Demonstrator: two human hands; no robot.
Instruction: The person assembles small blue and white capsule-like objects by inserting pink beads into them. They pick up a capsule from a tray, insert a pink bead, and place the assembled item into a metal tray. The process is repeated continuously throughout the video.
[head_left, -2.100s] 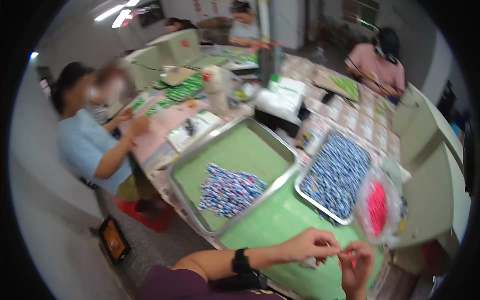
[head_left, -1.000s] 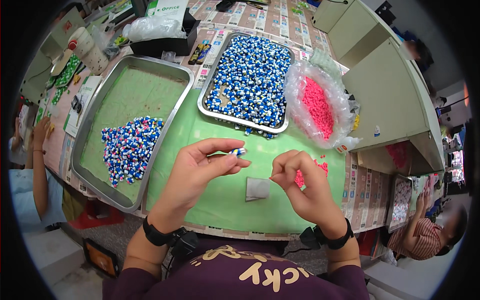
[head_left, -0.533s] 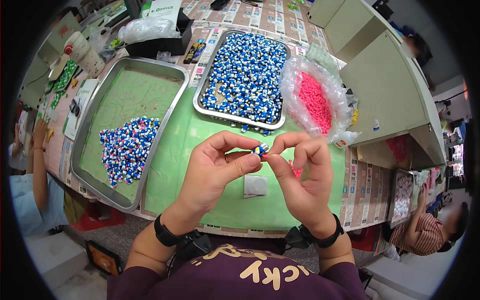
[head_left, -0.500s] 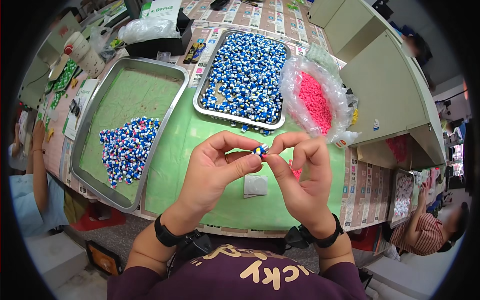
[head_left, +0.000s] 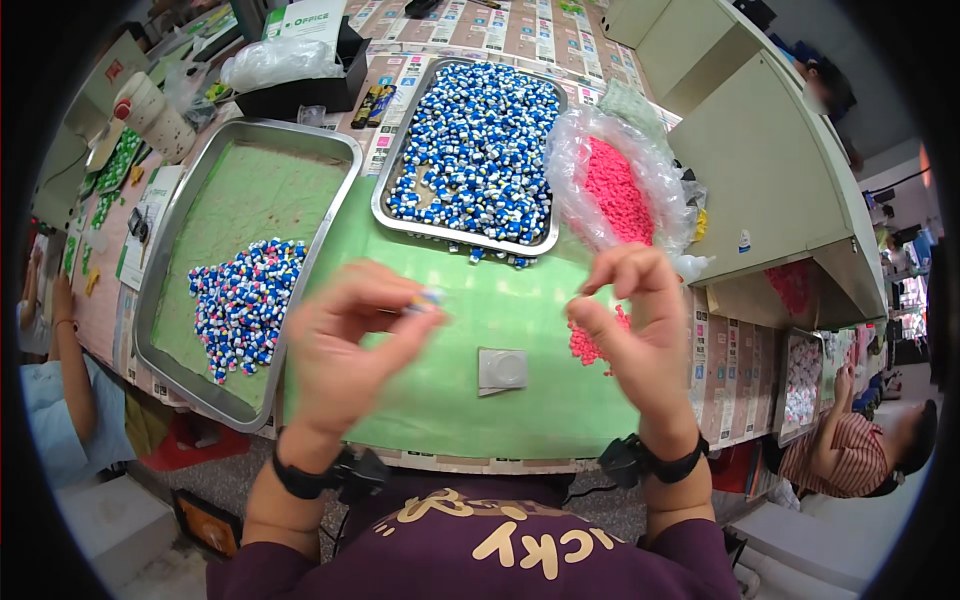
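My left hand (head_left: 345,335), smeared by motion, pinches a small blue-and-white figure (head_left: 427,299) between thumb and fingertips, left of the green work surface's middle. To the right, my right hand (head_left: 645,325) is raised with fingers curled and a gap between thumb and forefinger; nothing shows in it. Beside its thumb lies a small heap of pink pieces (head_left: 588,345) on the green sheet (head_left: 430,415). Between the hands sits a small pale square with a round disc (head_left: 502,370). On the left, a metal tray (head_left: 150,340) holds a pile of blue-and-white figures (head_left: 245,305) with pink bits.
A second metal tray (head_left: 470,240), full of blue-and-white figures, stands at the back. Right of it is a clear plastic bag (head_left: 572,215) of pink pieces. A grey cabinet (head_left: 765,170) bounds the right side. A black box (head_left: 300,97) stands back left. Other people sit at both sides.
My hands have moved apart: the left went left with the figure, while the right let go of it and shifted right, uncovering the pink heap. The view has shifted slightly.
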